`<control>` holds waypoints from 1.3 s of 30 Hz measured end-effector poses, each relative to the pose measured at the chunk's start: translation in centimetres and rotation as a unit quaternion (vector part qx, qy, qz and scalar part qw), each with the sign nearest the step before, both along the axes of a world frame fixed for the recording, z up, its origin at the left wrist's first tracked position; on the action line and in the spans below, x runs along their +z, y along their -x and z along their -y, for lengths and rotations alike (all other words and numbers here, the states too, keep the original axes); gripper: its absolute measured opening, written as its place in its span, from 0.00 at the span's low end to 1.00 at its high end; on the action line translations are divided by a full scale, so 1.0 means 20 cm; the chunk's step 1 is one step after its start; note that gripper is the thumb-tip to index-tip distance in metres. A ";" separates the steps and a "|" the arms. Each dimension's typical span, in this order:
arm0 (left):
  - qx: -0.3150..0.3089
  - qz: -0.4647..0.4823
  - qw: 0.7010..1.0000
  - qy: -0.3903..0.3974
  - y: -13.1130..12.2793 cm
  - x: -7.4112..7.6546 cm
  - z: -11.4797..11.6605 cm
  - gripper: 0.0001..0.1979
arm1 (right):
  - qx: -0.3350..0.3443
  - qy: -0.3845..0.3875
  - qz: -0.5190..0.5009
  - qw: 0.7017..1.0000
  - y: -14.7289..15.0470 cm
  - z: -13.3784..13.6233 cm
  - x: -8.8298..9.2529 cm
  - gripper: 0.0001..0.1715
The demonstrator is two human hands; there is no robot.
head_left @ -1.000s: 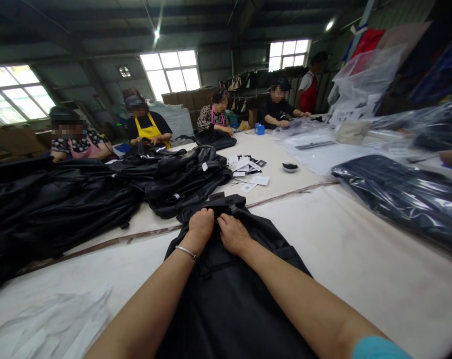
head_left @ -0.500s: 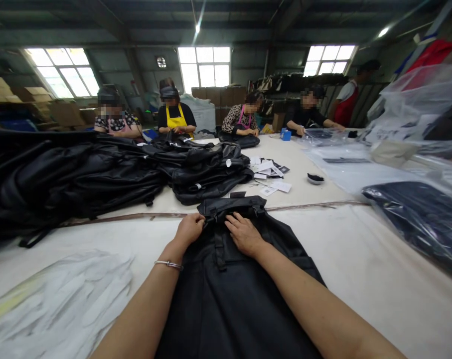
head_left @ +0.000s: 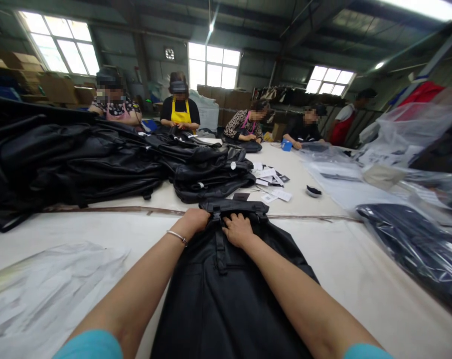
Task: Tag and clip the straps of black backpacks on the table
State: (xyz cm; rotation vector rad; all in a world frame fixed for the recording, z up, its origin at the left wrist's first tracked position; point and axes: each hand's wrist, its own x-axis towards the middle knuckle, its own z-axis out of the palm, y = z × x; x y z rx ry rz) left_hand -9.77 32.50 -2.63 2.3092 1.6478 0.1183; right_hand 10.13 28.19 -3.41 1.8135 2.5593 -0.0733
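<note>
Black backpack [head_left: 226,294] flat on tabletop [head_left: 360,269], under both hands. Left hand [head_left: 196,220] fisted on top edge; right hand [head_left: 237,230] alongside, fingers curled, grip unclear. Likely soft, limp, slick, light; best hold: top handle [head_left: 244,205] at fingertips.

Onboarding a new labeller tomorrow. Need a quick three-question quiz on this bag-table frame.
1. True or false: the left hand and right hand both touch the top end of the black bag.
2. The bracelet sits on which wrist? A left, B right, C neither.
3. What lies on the table between the bag pile and the small bowl?
Key: 1 true. 2 A. 3 loose paper tags.
</note>
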 end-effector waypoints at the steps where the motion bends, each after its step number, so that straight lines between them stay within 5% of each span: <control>1: -0.005 0.006 1.000 -0.003 0.01 0.01 -0.02 0.09 | -0.004 -0.016 -0.008 1.000 0.00 0.01 -0.02 0.31; 7: -0.003 0.094 0.996 0.009 0.07 0.00 -0.06 0.09 | -0.019 -0.044 -0.038 0.998 -0.03 0.05 -0.07 0.31; 14: 0.150 0.167 0.974 0.002 0.09 -0.14 -0.05 0.17 | -0.012 -0.056 -0.045 0.997 -0.03 0.05 -0.07 0.29; 20: 0.117 0.186 0.975 0.014 0.08 -0.04 -0.03 0.16 | -0.017 -0.051 -0.053 0.997 -0.04 0.04 -0.07 0.28; 24: 0.086 0.100 0.991 0.029 0.05 0.03 0.04 0.15 | -0.016 -0.033 -0.063 0.997 -0.04 0.01 -0.05 0.28; 31: 0.116 0.003 0.993 -0.020 -0.03 -0.03 0.13 0.20 | 0.125 -0.057 -0.147 0.980 -0.26 0.12 0.13 0.22; 33: 0.128 -0.009 0.991 -0.029 -0.05 -0.04 0.14 0.22 | 0.077 -0.118 -0.201 0.969 -0.43 0.14 0.19 0.18; 35: 0.153 -0.021 0.987 -0.031 -0.07 -0.03 0.14 0.24 | -0.063 -0.150 -0.228 0.960 -0.62 0.11 0.22 0.18; 37: 0.176 -0.033 0.984 -0.023 -0.09 -0.02 0.14 0.26 | -0.180 -0.104 -0.226 0.951 -0.79 0.04 0.21 0.19; 39: 0.191 -0.043 0.981 -0.010 -0.11 -0.02 0.14 0.26 | -0.205 -0.042 -0.225 0.951 -0.89 -0.05 0.18 0.17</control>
